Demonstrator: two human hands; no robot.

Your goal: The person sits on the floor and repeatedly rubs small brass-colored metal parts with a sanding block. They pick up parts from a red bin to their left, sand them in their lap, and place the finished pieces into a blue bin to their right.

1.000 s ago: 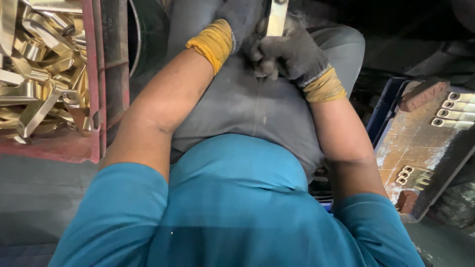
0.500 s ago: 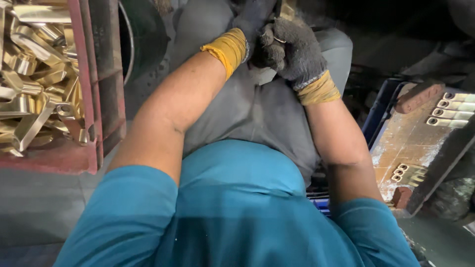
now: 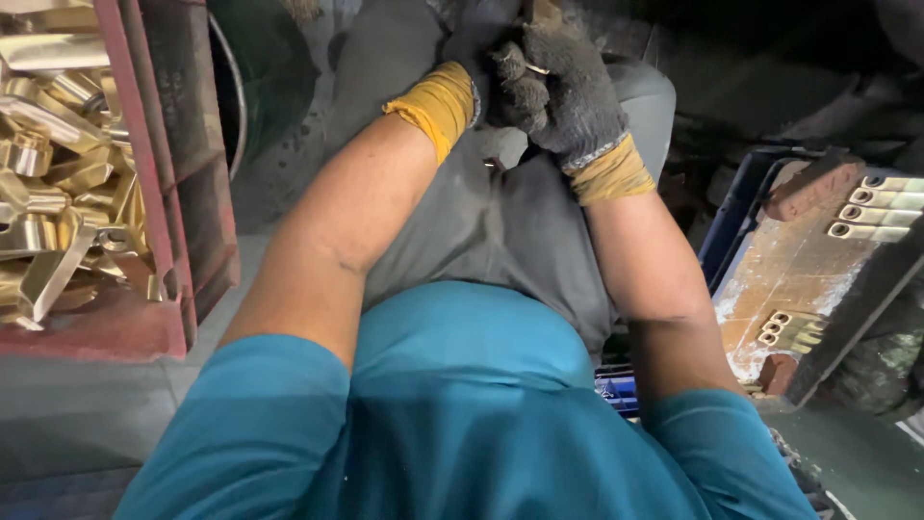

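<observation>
Both my hands wear dark grey knit gloves with yellow cuffs and meet over my lap at the top of the view. My right hand [image 3: 568,91] is closed in a fist around a small brass part [image 3: 545,13], of which only a tip shows above the fingers. My left hand [image 3: 478,43] presses against it from the left with curled fingers, mostly hidden behind the right hand. My grey trousers and teal shirt fill the middle of the view.
A red crate [image 3: 154,202] at the left holds several shiny brass parts [image 3: 58,193]. A dark round container [image 3: 265,77] stands beside it. At the right a blue tray [image 3: 729,226] carries a brown board with rows of small brass pieces [image 3: 881,207].
The hands have stayed together but shifted slightly up and right in view. The brass part that stuck up clearly between them is now almost fully covered by the gloves.
</observation>
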